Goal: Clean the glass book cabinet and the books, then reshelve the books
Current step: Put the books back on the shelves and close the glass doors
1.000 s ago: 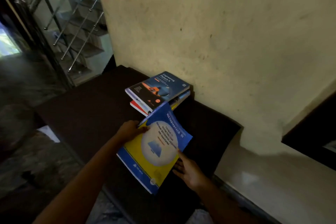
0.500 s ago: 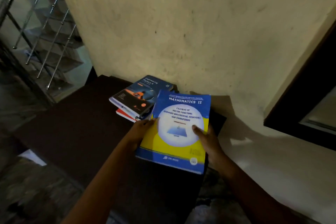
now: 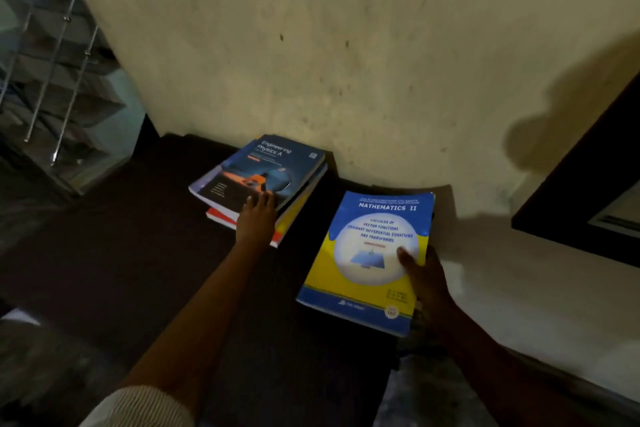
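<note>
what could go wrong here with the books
1. The right hand grips the Mathematics II book by one edge only; it could sag or slip.
2. The left hand rests on the Engineering Physics A book atop an uneven stack; pulling it may drag the red book askew.

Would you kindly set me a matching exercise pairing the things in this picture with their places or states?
Column 1:
1. Mathematics II book
2. Engineering Physics A book
3. red book
4. stair railing

Column 2:
A. topmost of the piled books, touched by the left hand
B. far left of the view
C. gripped by the right hand
D. lowest of the piled books, only an edge showing

Pairs: 1-C; 2-A; 3-D; 4-B
</note>
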